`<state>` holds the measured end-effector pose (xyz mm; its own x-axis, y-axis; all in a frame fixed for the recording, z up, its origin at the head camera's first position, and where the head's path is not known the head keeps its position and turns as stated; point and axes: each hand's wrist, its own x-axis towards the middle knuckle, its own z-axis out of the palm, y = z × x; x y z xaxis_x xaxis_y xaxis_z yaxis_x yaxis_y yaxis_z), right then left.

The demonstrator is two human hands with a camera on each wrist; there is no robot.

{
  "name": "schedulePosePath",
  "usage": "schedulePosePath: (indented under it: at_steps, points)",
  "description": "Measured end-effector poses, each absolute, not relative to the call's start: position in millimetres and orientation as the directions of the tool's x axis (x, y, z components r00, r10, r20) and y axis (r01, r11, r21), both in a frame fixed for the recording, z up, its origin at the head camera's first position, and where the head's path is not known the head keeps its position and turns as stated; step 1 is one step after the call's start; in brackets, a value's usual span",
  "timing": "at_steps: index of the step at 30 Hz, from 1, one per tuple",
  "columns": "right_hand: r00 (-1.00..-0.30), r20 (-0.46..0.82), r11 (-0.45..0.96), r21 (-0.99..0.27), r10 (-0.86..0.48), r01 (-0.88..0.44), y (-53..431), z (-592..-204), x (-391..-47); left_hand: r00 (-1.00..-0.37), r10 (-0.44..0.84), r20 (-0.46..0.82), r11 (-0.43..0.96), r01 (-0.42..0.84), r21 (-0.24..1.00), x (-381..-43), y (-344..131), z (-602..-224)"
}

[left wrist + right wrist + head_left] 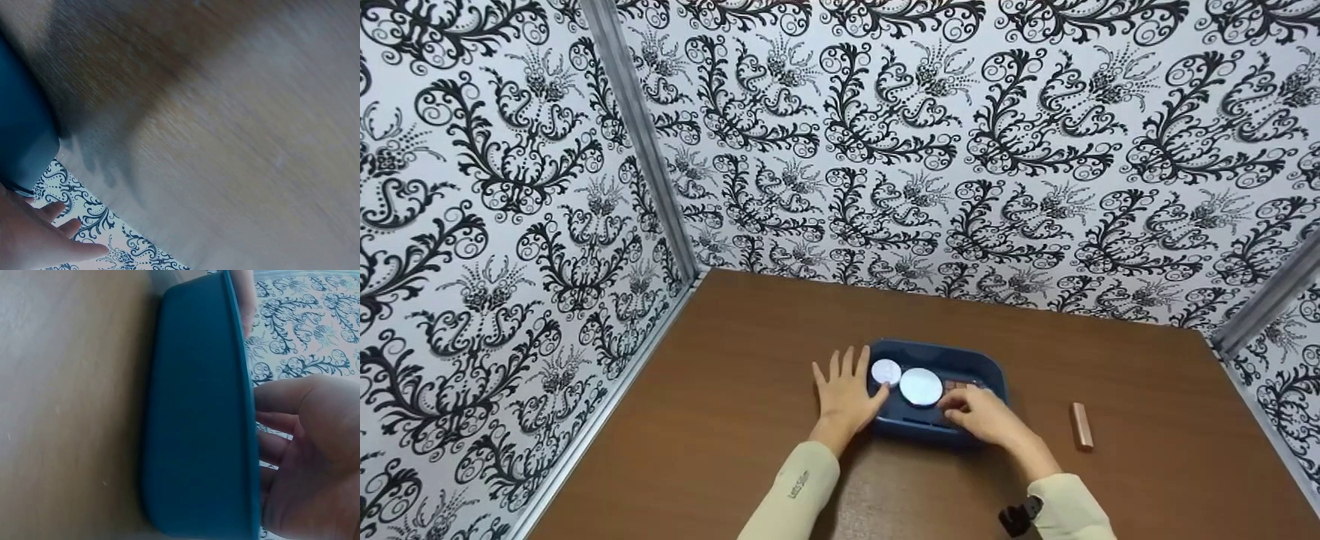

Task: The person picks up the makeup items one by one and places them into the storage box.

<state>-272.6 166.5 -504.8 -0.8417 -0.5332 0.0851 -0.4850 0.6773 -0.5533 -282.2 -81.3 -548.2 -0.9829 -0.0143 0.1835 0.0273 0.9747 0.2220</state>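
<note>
A blue plastic tub (891, 429) stands on the table, with a small white round item (886, 372) and a larger white round item (921, 387) in it. At its right end lies a brown, segmented item (958, 385), partly hidden by my right hand (981, 414). That hand reaches over the near right rim with bent fingers. In the right wrist view the tub's wall hides the fingertips, so I cannot tell whether they pinch anything. My left hand (846, 397) is at the left rim with fingers spread, its thumb over the rim beside the white items.
A small copper-coloured bar (1081, 427) lies on the brown table (735, 390), right of the tub. Black-and-white patterned walls (900, 150) rise behind and at the left, with grey metal posts (645, 135) at the corners.
</note>
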Motion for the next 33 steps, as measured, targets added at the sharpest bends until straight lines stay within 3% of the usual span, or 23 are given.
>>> schedulePosePath:
  at_steps: [9,21,33]
  points:
    - [-0.916,0.183,0.797,-0.451,-0.358,-0.402,187.9,-491.1,-270.3,-0.984,-0.015,0.175,0.968,0.029,0.247,-282.3,-80.6,-547.0]
    - [-0.894,0.372,0.863,-0.333,-0.25,-0.379,233.9,-494.2,-269.6,-0.985,-0.014,0.171,0.974,0.025,0.225,-284.9,-81.9,-553.5]
    - [-0.901,0.388,0.895,-0.308,-0.192,-0.324,276.7,-511.3,-268.3,-0.985,-0.017,0.174,0.973,0.024,0.228,-283.9,-81.6,-552.8]
